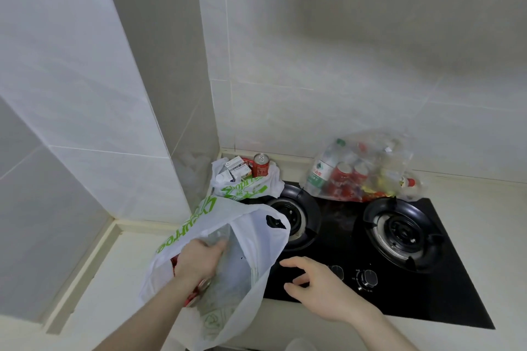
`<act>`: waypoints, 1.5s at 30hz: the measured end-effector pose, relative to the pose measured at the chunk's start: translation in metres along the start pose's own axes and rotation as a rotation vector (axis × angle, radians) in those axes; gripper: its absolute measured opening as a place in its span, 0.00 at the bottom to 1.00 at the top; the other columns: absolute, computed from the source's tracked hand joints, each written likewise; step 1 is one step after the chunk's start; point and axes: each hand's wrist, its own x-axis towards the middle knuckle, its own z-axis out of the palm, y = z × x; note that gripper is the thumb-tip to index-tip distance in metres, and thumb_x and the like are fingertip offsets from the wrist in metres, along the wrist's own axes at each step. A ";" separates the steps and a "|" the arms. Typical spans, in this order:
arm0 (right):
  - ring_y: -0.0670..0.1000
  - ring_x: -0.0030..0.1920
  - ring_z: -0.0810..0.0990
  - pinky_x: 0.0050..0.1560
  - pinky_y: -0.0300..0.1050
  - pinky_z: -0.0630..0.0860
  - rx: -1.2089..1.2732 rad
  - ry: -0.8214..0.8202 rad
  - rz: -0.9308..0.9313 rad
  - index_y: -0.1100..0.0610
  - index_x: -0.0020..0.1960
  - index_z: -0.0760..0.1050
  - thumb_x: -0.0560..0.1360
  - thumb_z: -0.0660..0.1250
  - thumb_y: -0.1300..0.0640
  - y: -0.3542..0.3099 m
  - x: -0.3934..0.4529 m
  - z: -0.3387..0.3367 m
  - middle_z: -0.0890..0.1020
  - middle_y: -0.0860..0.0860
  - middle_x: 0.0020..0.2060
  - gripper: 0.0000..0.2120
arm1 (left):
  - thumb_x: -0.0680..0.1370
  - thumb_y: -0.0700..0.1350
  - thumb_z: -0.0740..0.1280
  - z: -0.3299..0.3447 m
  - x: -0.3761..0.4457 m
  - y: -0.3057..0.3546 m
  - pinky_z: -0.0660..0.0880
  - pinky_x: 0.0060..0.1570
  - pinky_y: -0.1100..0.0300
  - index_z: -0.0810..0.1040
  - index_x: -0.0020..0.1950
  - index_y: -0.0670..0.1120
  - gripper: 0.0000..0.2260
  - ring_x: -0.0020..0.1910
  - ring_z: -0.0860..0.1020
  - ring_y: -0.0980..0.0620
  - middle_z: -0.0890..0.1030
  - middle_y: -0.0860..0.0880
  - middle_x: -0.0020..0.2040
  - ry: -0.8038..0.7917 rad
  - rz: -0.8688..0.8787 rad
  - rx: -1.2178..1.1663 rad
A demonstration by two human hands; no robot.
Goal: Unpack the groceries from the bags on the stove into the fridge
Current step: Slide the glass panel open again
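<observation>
A white plastic bag [251, 239] with green lettering stands open on the stove's front left corner. My left hand [199, 261] reaches into its mouth, fingers curled round a clear plastic bottle [221, 236]. Red packaging [190, 298] shows under my wrist inside the bag. My right hand [316, 288] hovers with spread fingers just right of the bag, over the stove's front edge, and holds nothing. A second white bag [245, 188] at the back left holds cartons and a red can [261, 165]. At the back stands a clear bag [370, 168] with a water bottle [320, 171] and red cans.
The black glass stove [427, 299] has two burners [293, 219] [402, 234] and knobs [368, 278] at the front. Tiled walls close the left and back sides. A pale counter [484, 208] runs round the stove. The fridge is out of view.
</observation>
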 end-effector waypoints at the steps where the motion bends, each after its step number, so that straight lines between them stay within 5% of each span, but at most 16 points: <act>1: 0.37 0.59 0.79 0.55 0.41 0.82 0.002 0.000 -0.003 0.37 0.72 0.71 0.79 0.68 0.45 -0.001 0.002 0.001 0.75 0.36 0.65 0.22 | 0.76 0.63 0.65 -0.013 -0.004 0.006 0.75 0.37 0.59 0.82 0.31 0.42 0.27 0.32 0.83 0.49 0.83 0.47 0.27 0.019 0.002 -0.035; 4: 0.39 0.53 0.82 0.52 0.36 0.81 0.010 -0.015 -0.022 0.37 0.71 0.70 0.79 0.68 0.46 -0.014 0.012 0.005 0.80 0.40 0.60 0.22 | 0.76 0.60 0.65 -0.049 -0.014 0.016 0.79 0.40 0.56 0.80 0.28 0.41 0.27 0.30 0.82 0.46 0.81 0.46 0.25 0.064 0.046 -0.023; 8: 0.38 0.51 0.81 0.51 0.30 0.76 -0.007 -0.048 -0.090 0.37 0.74 0.66 0.79 0.69 0.48 -0.042 0.025 0.023 0.75 0.38 0.63 0.26 | 0.72 0.63 0.66 -0.063 -0.046 0.017 0.69 0.34 0.55 0.72 0.30 0.42 0.25 0.37 0.77 0.40 0.74 0.46 0.28 0.223 0.185 0.200; 12: 0.39 0.52 0.81 0.54 0.34 0.77 -0.070 -0.093 -0.197 0.34 0.74 0.62 0.71 0.74 0.42 -0.059 0.035 0.051 0.69 0.35 0.67 0.36 | 0.69 0.63 0.64 -0.056 -0.092 0.022 0.66 0.29 0.56 0.71 0.31 0.43 0.23 0.29 0.72 0.49 0.74 0.47 0.26 0.263 0.321 0.300; 17: 0.42 0.48 0.82 0.45 0.44 0.80 -0.253 -0.021 -0.180 0.39 0.60 0.71 0.62 0.72 0.35 -0.060 0.038 0.066 0.83 0.39 0.49 0.28 | 0.71 0.68 0.64 -0.039 -0.097 0.010 0.67 0.30 0.51 0.69 0.31 0.43 0.27 0.27 0.69 0.51 0.71 0.48 0.25 0.094 0.473 0.180; 21: 0.45 0.41 0.83 0.44 0.48 0.82 -0.160 0.063 -0.015 0.42 0.50 0.74 0.58 0.72 0.34 -0.033 0.032 0.068 0.84 0.42 0.41 0.23 | 0.74 0.71 0.65 -0.031 -0.061 -0.018 0.76 0.40 0.51 0.78 0.38 0.45 0.28 0.32 0.77 0.52 0.81 0.46 0.34 -0.171 0.455 -0.014; 24: 0.43 0.41 0.84 0.45 0.48 0.83 -0.030 0.149 0.058 0.41 0.46 0.75 0.58 0.76 0.37 -0.018 0.021 0.063 0.84 0.41 0.40 0.20 | 0.76 0.63 0.63 -0.017 -0.022 -0.045 0.78 0.54 0.52 0.81 0.52 0.52 0.17 0.52 0.80 0.53 0.82 0.53 0.50 -0.107 0.476 0.370; 26: 0.43 0.40 0.84 0.44 0.49 0.83 0.043 0.200 0.078 0.43 0.45 0.76 0.58 0.77 0.39 -0.014 0.013 0.061 0.85 0.42 0.39 0.20 | 0.78 0.56 0.64 -0.001 -0.001 -0.058 0.73 0.65 0.48 0.75 0.66 0.52 0.18 0.67 0.73 0.46 0.74 0.50 0.66 -0.093 0.485 0.702; 31: 0.43 0.40 0.84 0.44 0.46 0.82 0.098 0.267 0.086 0.45 0.46 0.77 0.58 0.79 0.39 -0.012 -0.002 0.055 0.85 0.42 0.40 0.22 | 0.80 0.51 0.64 0.027 0.027 -0.064 0.64 0.72 0.40 0.61 0.79 0.48 0.28 0.78 0.58 0.40 0.60 0.44 0.79 -0.097 0.396 1.111; 36: 0.41 0.42 0.84 0.45 0.44 0.83 0.131 0.286 0.084 0.42 0.49 0.78 0.60 0.80 0.42 -0.017 -0.014 0.049 0.86 0.39 0.42 0.21 | 0.81 0.49 0.65 0.032 0.037 -0.054 0.62 0.73 0.37 0.63 0.78 0.47 0.26 0.77 0.59 0.39 0.63 0.43 0.77 -0.089 0.412 1.343; 40: 0.41 0.41 0.84 0.43 0.43 0.82 0.148 0.331 0.063 0.42 0.48 0.77 0.59 0.81 0.43 -0.019 -0.022 0.044 0.85 0.39 0.41 0.20 | 0.77 0.46 0.73 0.026 0.045 -0.046 0.60 0.75 0.43 0.64 0.78 0.47 0.32 0.76 0.65 0.40 0.69 0.44 0.74 -0.117 0.501 1.416; 45: 0.43 0.42 0.84 0.46 0.46 0.82 0.194 0.368 0.063 0.42 0.49 0.78 0.60 0.81 0.43 -0.016 -0.035 0.035 0.86 0.40 0.42 0.21 | 0.72 0.43 0.74 0.005 0.033 -0.044 0.76 0.62 0.48 0.71 0.62 0.55 0.22 0.62 0.78 0.44 0.78 0.48 0.63 -0.117 0.480 0.945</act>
